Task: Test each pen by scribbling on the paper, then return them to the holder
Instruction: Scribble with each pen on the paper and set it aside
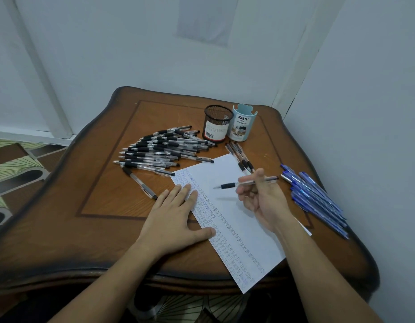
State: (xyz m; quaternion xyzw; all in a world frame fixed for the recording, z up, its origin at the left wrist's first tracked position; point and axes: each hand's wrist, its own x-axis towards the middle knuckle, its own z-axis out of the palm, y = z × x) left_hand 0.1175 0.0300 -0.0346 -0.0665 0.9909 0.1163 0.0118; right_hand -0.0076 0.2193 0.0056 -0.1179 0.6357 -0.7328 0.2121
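Observation:
A white paper (227,183) lies slanted on the wooden table, its left part filled with rows of scribbles. My left hand (172,217) lies flat on the paper's left edge, fingers straight. Above the paper's blank middle, my right hand (262,199) pinches a clear pen with a black grip (229,184), tip pointing left, held off the sheet. A black mesh holder (217,124) and a light blue holder (242,123) stand at the back. A heap of several black pens (164,150) lies left of the holders.
Several blue pens (316,194) lie by the table's right edge. A few black pens (240,157) rest just above the paper, near the blue holder. One black pen (141,183) lies apart, left of the paper. Walls close in behind and on the right.

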